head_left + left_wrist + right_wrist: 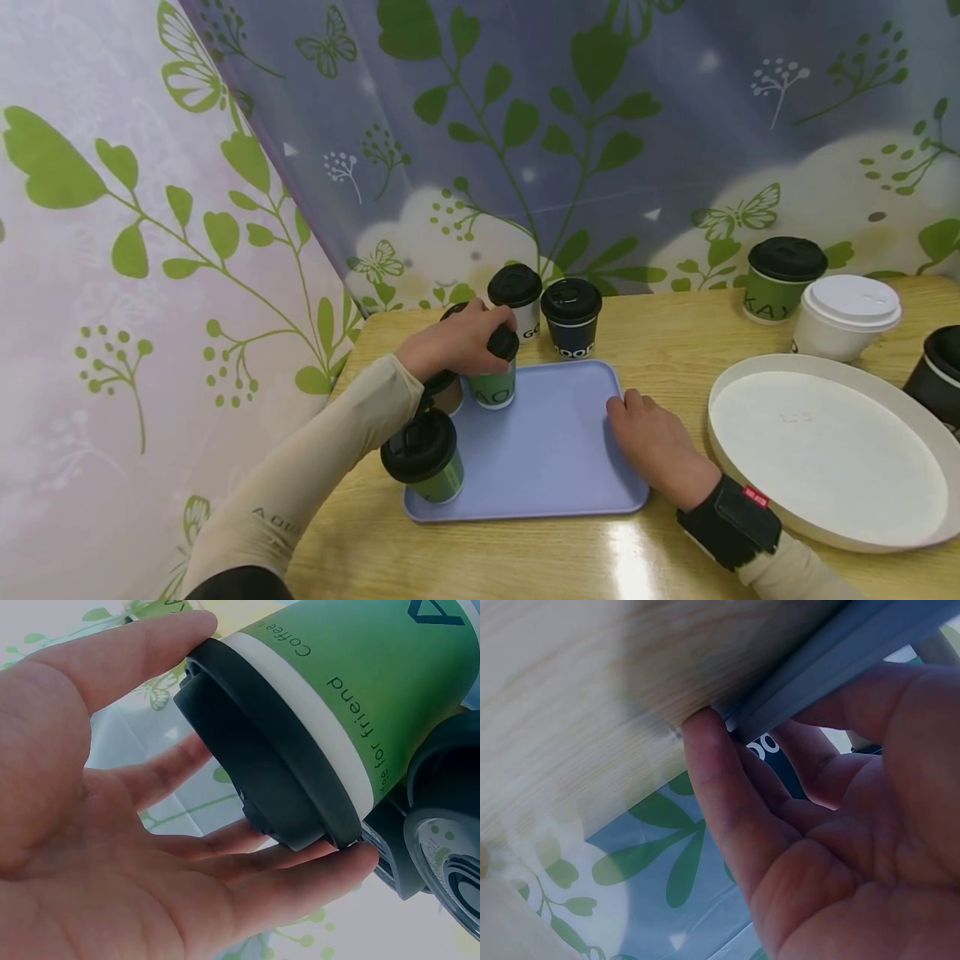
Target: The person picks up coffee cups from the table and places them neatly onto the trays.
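We see the left hand (459,340) with its grip clamped on the black lid (259,750) of a green cup (495,385), held over the back left part of the blue tray (555,454) (we cannot tell whether its base touches). The right hand (656,442) has its grip curled onto the tray's right edge. We note a brown cup (448,395), partly hidden, beside the green cup; behind the tray, a navy cup (573,335) stands on the tabletop (540,558).
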{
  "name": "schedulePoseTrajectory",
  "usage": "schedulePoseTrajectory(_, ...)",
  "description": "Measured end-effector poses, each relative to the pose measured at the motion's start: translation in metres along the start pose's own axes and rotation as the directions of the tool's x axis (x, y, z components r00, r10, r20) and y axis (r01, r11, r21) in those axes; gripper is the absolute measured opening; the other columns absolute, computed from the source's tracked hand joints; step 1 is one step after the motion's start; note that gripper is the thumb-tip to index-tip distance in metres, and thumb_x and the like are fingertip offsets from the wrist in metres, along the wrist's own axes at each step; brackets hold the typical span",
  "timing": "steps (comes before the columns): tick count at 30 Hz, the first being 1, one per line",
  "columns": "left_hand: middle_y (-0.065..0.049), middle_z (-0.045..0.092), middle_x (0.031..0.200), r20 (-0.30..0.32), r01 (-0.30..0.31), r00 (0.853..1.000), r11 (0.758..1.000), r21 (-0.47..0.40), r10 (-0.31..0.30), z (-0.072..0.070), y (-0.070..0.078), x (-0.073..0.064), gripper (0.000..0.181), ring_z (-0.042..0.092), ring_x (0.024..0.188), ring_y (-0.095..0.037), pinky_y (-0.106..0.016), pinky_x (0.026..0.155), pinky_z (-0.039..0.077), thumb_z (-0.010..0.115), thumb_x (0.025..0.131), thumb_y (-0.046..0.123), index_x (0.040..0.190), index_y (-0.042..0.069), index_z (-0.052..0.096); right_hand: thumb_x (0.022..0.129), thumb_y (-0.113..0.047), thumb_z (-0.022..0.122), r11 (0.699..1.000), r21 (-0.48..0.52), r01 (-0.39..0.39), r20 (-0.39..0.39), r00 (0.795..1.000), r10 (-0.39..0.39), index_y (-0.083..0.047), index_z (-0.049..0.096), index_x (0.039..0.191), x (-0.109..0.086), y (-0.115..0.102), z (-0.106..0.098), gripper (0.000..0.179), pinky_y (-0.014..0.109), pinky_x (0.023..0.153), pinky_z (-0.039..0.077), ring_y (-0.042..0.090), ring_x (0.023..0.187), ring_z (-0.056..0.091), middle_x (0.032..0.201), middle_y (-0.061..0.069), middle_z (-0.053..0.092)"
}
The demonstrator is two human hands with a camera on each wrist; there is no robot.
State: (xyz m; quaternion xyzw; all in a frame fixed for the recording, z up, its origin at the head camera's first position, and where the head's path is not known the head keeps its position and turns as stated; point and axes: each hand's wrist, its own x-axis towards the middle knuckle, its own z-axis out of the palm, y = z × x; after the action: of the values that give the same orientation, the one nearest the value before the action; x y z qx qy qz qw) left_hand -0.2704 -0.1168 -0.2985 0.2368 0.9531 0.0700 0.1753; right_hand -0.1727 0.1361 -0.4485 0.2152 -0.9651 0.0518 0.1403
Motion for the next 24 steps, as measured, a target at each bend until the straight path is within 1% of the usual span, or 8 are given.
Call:
schedulePoseTrajectory(11, -0.017, 0.042, 0.142, 0.022, -0.023, 0.999, 1.0, 0.008, 0.022, 0.0021, -0.0031, 0.0025, 0.055, 0.057, 0.115, -0.029, -0.047, 0.097, 0.049, 0.075, 0.095, 0.035, 0.143, 0.023, 0.049, 0.092, 0.008, 0.064, 1.0, 0.0, -0.002, 0.001, 1.0, 0.002, 0.005, 0.057, 0.095, -0.0004, -0.0004, 0.0011, 0.008, 0.039, 0.05, 0.049, 0.025, 0.063, 0.051, 0.079, 0.016, 0.05)
schedulePoseTrajectory(17, -0.016, 0.041, 0.143, 0.04, -0.025, 0.999, 1.0, -0.001, 0.025, 0.0008, -0.004, 0.0021, 0.056, 0.056, 0.115, -0.028, -0.047, 0.097, 0.048, 0.075, 0.095, 0.035, 0.143, 0.023, 0.049, 0.091, 0.009, 0.065, 1.0, -0.006, 0.008, -0.04, 0.999, -0.008, 0.005, 0.056, 0.092, -0.0012, -0.0001, 0.0036, 0.01, 0.04, 0.049, 0.049, 0.025, 0.062, 0.05, 0.077, 0.016, 0.048)
schedulePoseTrajectory(24, -0.016, 0.041, 0.146, 0.059, -0.02, 0.998, 1.0, 0.014, 0.019, -0.0002, -0.005, 0.0024, 0.058, 0.056, 0.117, -0.028, -0.047, 0.097, 0.049, 0.076, 0.094, 0.037, 0.143, 0.024, 0.048, 0.092, 0.008, 0.064, 1.0, -0.005, 0.005, -0.039, 0.999, -0.005, 0.005, 0.056, 0.092, -0.0007, 0.0001, 0.0039, 0.009, 0.04, 0.049, 0.048, 0.025, 0.062, 0.049, 0.078, 0.016, 0.048)
